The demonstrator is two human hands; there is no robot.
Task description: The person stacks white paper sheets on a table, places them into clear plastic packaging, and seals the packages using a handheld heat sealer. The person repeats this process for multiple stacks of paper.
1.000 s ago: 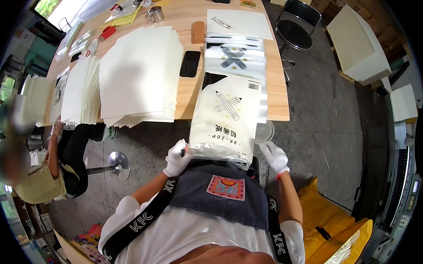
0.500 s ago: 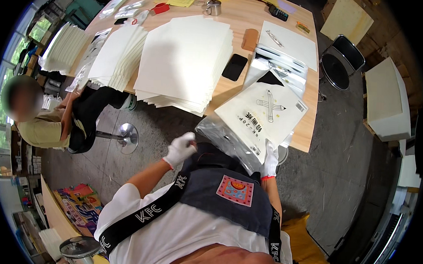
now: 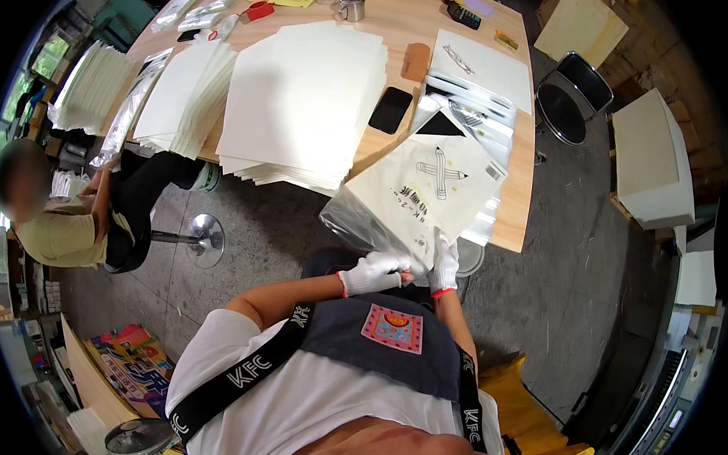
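Hands: left hand and right hand in white gloves pinch near edge of clear plastic bag with white sheet | bag stretches away from fingers over wooden bench edge | both equally close

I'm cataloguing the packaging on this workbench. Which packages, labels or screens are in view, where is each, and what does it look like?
Clear plastic bag: held at its near end by the gloved left hand and right hand, over the table edge; white sheet inside with dark crossed mark.
Barcode label: small white rectangle on that bag's right corner.
Phone: on the wooden table, black rectangle, screen dark.
Calculator: far table end, dark.
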